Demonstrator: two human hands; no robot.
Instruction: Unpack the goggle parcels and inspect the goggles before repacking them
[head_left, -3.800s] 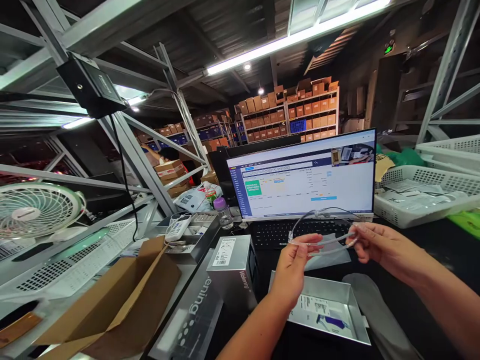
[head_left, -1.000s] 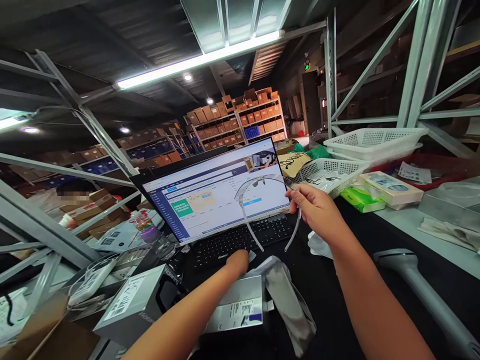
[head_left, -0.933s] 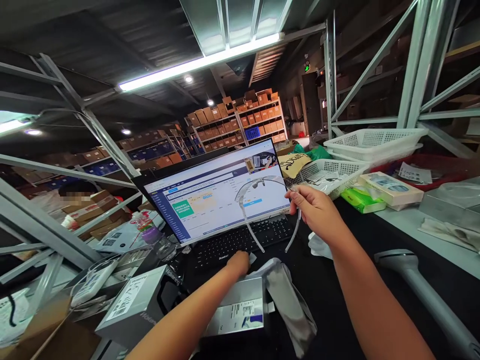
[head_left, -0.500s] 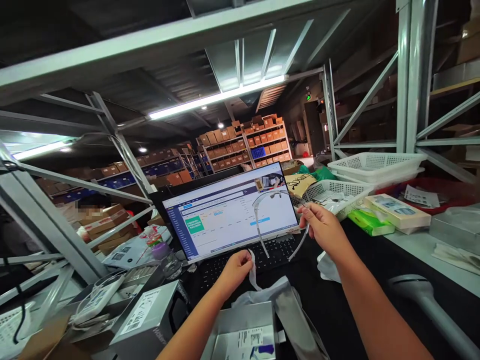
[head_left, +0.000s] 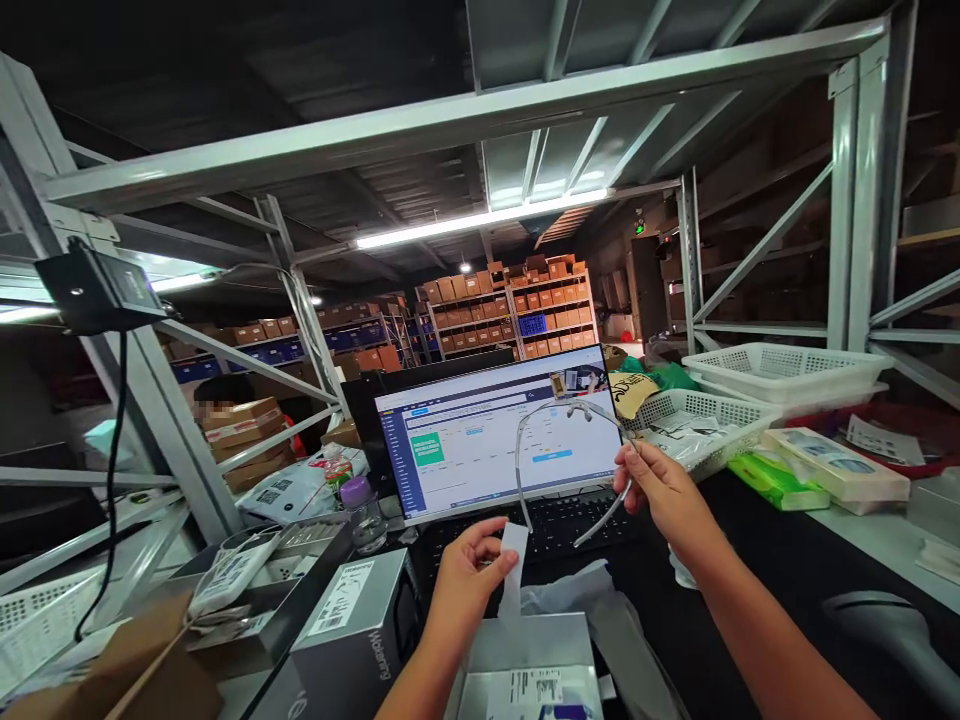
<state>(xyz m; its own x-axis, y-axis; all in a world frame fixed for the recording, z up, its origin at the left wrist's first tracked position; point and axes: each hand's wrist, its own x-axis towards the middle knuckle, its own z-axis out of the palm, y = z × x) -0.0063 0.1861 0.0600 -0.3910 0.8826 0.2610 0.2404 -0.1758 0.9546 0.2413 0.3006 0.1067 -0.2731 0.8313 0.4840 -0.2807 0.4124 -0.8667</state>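
Observation:
In my right hand (head_left: 660, 487) is a pair of clear-framed eyeglasses (head_left: 520, 440), pinched by one temple. They hang before the monitor (head_left: 487, 430), both temple tips pointing down. My left hand (head_left: 471, 575) pinches a white paper strip (head_left: 514, 565), held upright just below the other temple tip. Beneath the strip stands an open grey box (head_left: 574, 640) with printed labels and a purple patch inside. Crumpled translucent wrapping (head_left: 570, 590) lies behind and to the right of this box.
A black keyboard (head_left: 555, 520) lies under the monitor. On the left are a closed grey box (head_left: 356, 620) and a purple-capped bottle (head_left: 367, 515). White baskets (head_left: 780, 370), a green packet (head_left: 776, 480) and a handheld scanner (head_left: 892, 630) are on the right. Metal rack posts frame the desk.
The view has shifted left and up. My left hand now holds the paper strip raised with its flat side showing. My right hand still grips the eyeglasses.

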